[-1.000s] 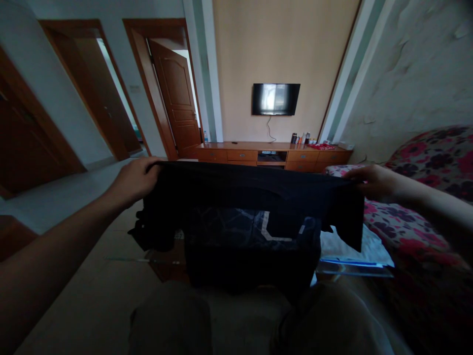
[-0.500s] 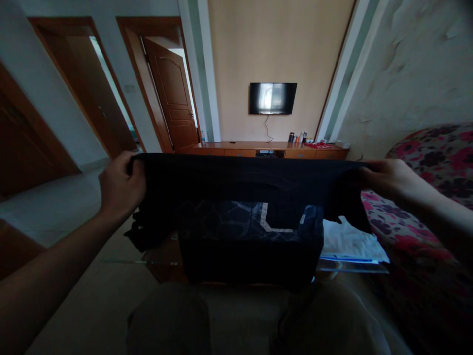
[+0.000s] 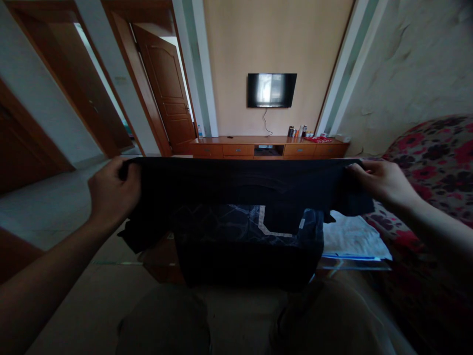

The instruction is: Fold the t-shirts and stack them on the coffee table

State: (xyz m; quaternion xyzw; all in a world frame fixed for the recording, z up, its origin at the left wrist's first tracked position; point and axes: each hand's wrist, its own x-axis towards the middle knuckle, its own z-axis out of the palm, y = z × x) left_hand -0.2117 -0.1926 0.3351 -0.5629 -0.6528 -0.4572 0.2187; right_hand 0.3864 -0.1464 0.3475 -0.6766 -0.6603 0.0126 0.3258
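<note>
Peach paint covers the big back wall [image 3: 277, 39] of the room, and a pale floor [image 3: 48, 207] runs out to the left. On the right side sits a sofa [image 3: 436, 148] with red and pink flowers on it. Brown wooden doorways stand on the left, and one door [image 3: 166, 93] is swung open. A long wooden cabinet [image 3: 240, 148] runs along the bottom of the back wall.

A person sits low in front of me, and their knees [image 3: 166, 320] show at the bottom in light trousers. They hold a black cloth [image 3: 240, 182] up in front of them, stretched wide between both hands, above a glass table [image 3: 121, 263]. Its top edge makes a straight line from hand to hand, and the ends hang down past each hand. Under it, on the table, lies more dark cloth [image 3: 251, 241] with a pale bent line on it; I cannot tell if it is part of the same piece. Just beside that, on the right, sits a white pile [image 3: 351, 236] of folded stuff, near the sofa.

A dark TV [image 3: 271, 90] hangs on the wall above the cabinet, with a wire under it.

The left hand [image 3: 111, 192] is closed tight on the left top corner of the black cloth, fingers curled over the edge. The right hand [image 3: 380, 180] pinches the right top corner. The two hands are well apart.

Some small bottles [image 3: 295, 131] and a red thing [image 3: 318, 139] sit on the right end of the cabinet
</note>
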